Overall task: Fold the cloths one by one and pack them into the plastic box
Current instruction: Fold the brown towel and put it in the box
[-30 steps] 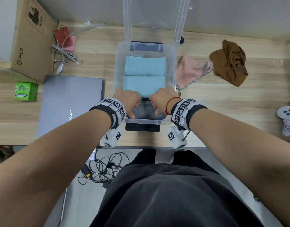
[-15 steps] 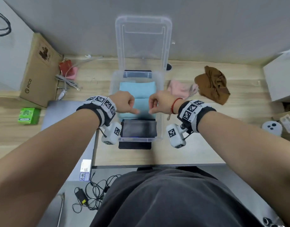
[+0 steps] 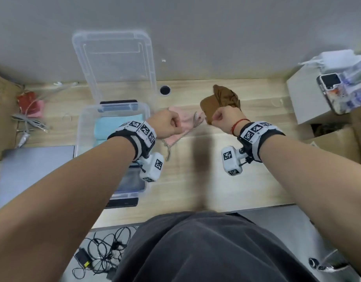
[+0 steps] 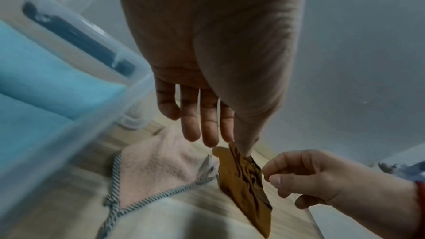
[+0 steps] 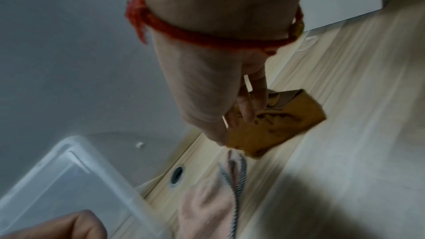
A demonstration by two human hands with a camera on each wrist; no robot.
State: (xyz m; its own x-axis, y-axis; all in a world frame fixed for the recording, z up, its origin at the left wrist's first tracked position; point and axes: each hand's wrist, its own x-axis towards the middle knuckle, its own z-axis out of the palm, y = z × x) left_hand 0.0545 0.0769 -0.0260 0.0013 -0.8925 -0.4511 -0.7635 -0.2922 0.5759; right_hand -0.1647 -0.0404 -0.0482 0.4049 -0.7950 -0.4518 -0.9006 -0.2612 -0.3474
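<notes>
The clear plastic box [image 3: 80, 127] stands on the desk at the left with two folded blue cloths [image 3: 106, 127] inside it. Its lid [image 3: 114, 64] leans on the wall behind. A crumpled pink cloth [image 3: 188, 122] with a striped edge lies right of the box, and a brown cloth [image 3: 224, 96] lies beyond it. My left hand [image 3: 168, 124] hovers over the pink cloth [image 4: 156, 163], fingers [image 4: 202, 124] hanging loose and empty. My right hand [image 3: 223, 117] hangs just above the brown cloth [image 5: 282, 121], its fingers [image 5: 246, 108] pointing down, loosely curled, holding nothing.
A grey laptop [image 3: 33, 163] lies left of the box, with cables [image 3: 26, 123] and red items behind it. At the right stand a white box [image 3: 306, 102] with a phone [image 3: 334, 94] on top and cardboard boxes [image 3: 338, 139]. A cable hole [image 3: 165, 90] sits near the wall.
Both hands have come out of the box, lifted and swung right to the loose cloths. The view has swung up and to the right with them.
</notes>
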